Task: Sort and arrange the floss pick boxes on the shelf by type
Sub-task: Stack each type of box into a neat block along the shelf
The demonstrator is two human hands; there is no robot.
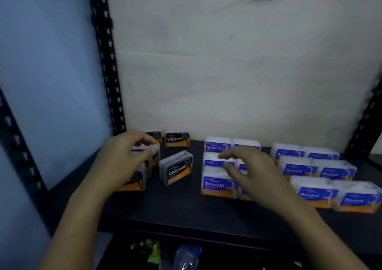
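Observation:
Black Charcoal boxes stand at the left of the dark shelf [175, 209]: one upright at the back [177, 139], one turned askew [176, 167], and a column of several partly hidden under my left hand [122, 162]. That hand hovers over the column with thumb and fingers loosely curved; blur hides any contact. Blue Smooth boxes [217, 185] form rows in the middle. My right hand [254, 172] is spread above them, fingers straight, holding nothing. Blue Round boxes [299, 169] stand in rows at the right.
Black perforated uprights [107, 63] frame the shelf on the left, another [365, 121] on the right. A pale wall closes the back. Below the shelf's front edge lie green and blue packets [186, 255].

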